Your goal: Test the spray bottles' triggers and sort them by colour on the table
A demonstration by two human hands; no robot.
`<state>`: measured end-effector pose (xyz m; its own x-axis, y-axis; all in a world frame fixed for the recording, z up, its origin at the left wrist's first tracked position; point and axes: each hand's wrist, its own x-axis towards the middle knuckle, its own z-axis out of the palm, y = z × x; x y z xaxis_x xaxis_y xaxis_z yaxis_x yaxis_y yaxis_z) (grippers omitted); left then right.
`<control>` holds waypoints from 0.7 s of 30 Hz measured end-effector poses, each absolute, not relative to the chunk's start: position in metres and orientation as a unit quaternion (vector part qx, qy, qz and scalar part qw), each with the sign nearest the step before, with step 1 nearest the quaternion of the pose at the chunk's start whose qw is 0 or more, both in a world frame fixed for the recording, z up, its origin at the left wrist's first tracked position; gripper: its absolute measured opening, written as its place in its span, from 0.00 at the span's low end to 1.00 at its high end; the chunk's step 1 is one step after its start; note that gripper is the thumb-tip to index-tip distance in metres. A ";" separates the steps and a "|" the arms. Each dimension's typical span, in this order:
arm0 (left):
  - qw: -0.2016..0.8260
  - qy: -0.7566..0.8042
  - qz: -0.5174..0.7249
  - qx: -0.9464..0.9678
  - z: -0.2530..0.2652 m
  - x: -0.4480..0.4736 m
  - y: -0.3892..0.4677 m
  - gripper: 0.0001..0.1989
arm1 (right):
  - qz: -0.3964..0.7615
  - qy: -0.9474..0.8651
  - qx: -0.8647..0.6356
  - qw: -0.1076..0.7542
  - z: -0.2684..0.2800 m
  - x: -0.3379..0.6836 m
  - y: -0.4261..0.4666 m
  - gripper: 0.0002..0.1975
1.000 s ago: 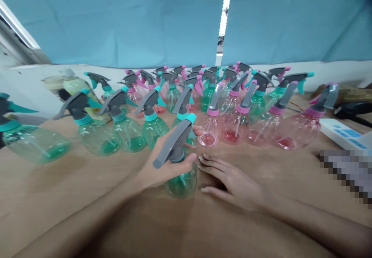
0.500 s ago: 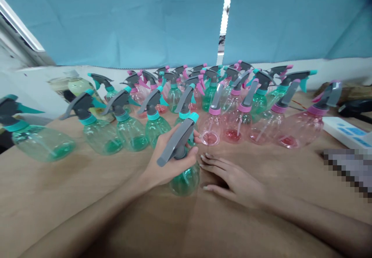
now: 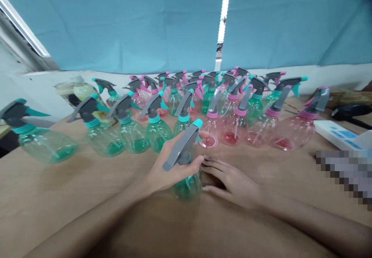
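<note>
My left hand point(image 3: 165, 168) is closed round the neck of a green spray bottle point(image 3: 188, 188), just under its grey trigger head with a turquoise nozzle. The bottle stands roughly upright on the table in front of me. To its right, my right hand point(image 3: 236, 182) lies low over the tabletop with fingers stretched towards the bottle and nothing visible in it. Its fingertips are close to the bottle's side; whether they touch it I cannot tell. Behind my hands stand a green spray bottle point(image 3: 158, 134) and a pink spray bottle point(image 3: 235, 130), part of a front row.
Several more green and pink spray bottles crowd the back of the wooden table point(image 3: 116, 196). A pale bottle point(image 3: 83, 91) stands at the back left. On the right are a white device with blue buttons point(image 3: 340, 134), a black object point(image 3: 351, 111) and a blurred-out patch.
My left hand and the green spray bottle have shifted slightly right and nearer, closing the gap to my right hand's fingertips. The camera view has moved a little.
</note>
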<state>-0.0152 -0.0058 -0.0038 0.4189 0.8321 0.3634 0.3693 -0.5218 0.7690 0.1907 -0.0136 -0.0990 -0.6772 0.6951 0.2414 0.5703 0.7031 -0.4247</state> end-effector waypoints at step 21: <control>0.207 0.469 0.318 0.798 -0.020 -0.046 -0.038 0.28 | 0.102 -0.913 -0.352 0.180 -0.102 0.189 -0.014 0.27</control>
